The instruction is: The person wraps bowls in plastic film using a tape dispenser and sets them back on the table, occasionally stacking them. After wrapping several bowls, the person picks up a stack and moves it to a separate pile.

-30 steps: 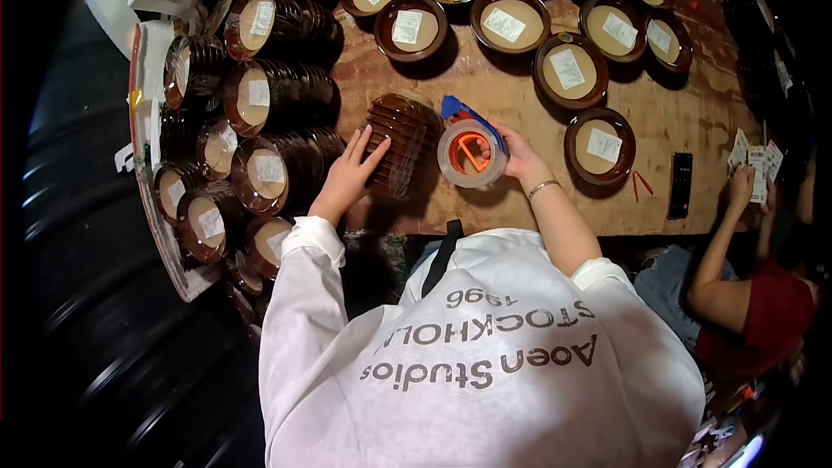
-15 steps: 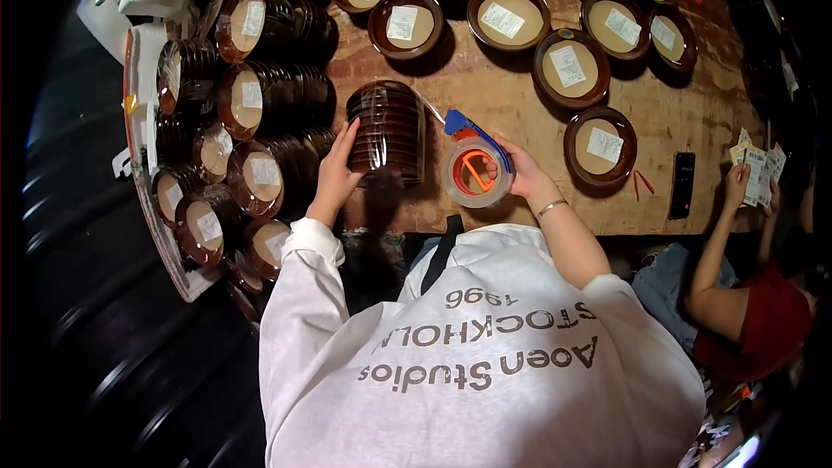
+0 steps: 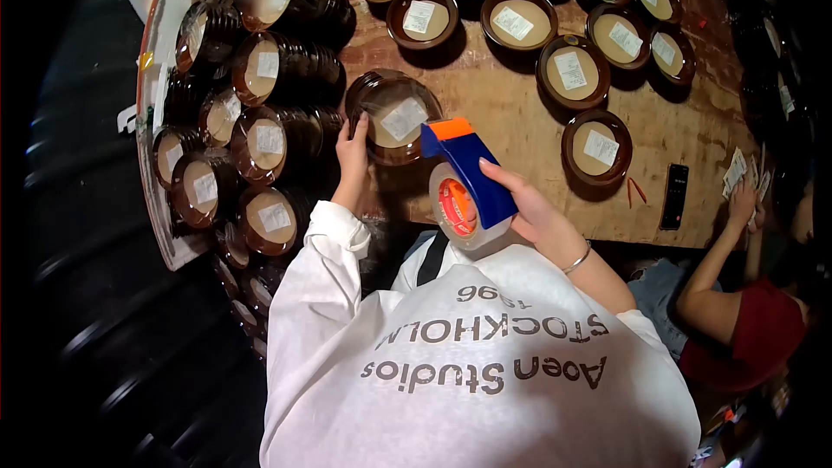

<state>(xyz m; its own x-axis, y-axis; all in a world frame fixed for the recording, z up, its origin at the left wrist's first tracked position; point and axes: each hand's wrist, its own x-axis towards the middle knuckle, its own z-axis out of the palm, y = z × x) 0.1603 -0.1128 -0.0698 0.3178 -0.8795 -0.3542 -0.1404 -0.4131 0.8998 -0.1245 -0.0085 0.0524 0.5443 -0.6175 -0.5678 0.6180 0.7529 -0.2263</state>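
Observation:
A stack of brown bowls point(image 3: 384, 134) stands on the wooden table before me, its top bowl facing up with a white label on a beige disc. My left hand point(image 3: 353, 156) grips the stack's left side, fingers along the rims. In my right hand point(image 3: 539, 212) is a blue tape dispenser point(image 3: 478, 169) with an orange front end and a large roll of clear tape. The dispenser's front end is right at the stack's right rim. My right thumb lies along the blue body; the other fingers are mostly hidden behind it.
Wrapped bowl stacks point(image 3: 264, 143) lie on their sides at the left. Several labelled single bowls point(image 3: 518, 19) cover the back and right of the table. Red tweezers point(image 3: 637, 191) and a black phone point(image 3: 676, 197) lie at the right, near another person's hands point(image 3: 745, 205) holding paper labels.
The stack has turned from its side so its labelled face shows upward. The tape dispenser has swung round, its front end now at the stack. The view has shifted slightly.

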